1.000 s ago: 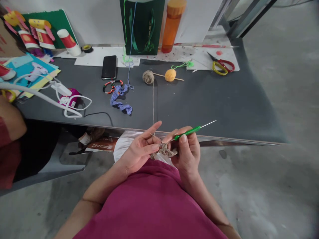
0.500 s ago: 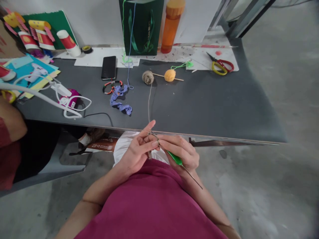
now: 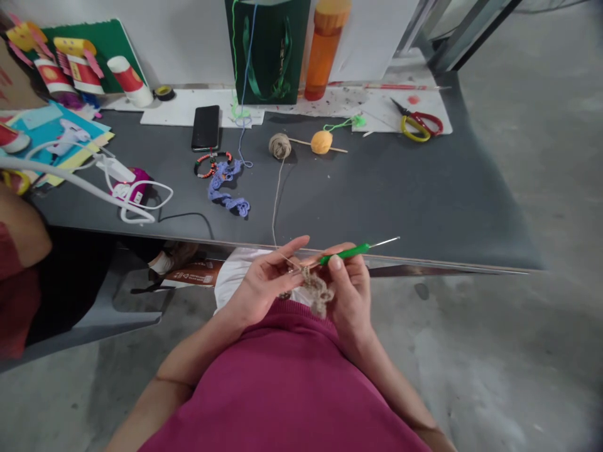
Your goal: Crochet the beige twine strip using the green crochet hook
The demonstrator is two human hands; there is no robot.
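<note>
Held between my hands over my lap is a small beige crochet piece [image 3: 316, 292], curled and hanging down. My left hand [image 3: 264, 279] pinches its upper edge, with the forefinger stretched out and the yarn [image 3: 276, 210] running over it. That strand leads back to a beige yarn ball [image 3: 280, 146] on the table. My right hand [image 3: 351, 285] is closed around a green-handled crochet hook [image 3: 346, 253], its bare metal end pointing up to the right. The hook's other end, at the crochet piece, is partly hidden by fingers.
A yellow yarn ball [image 3: 321, 142] on a stick, purple crochet [image 3: 228, 194], a bracelet [image 3: 205, 166] and a phone [image 3: 206, 128] lie on the dark table [image 3: 400, 194]. Scissors [image 3: 419, 125] rest at the back right. An orange bottle [image 3: 324, 53] stands beside a green bag [image 3: 268, 56]. Someone sits at left.
My right hand has turned over, swinging the hook from pointing down-right to up-right. The beige crochet piece now shows between my hands. The yarn strand has shifted slightly left.
</note>
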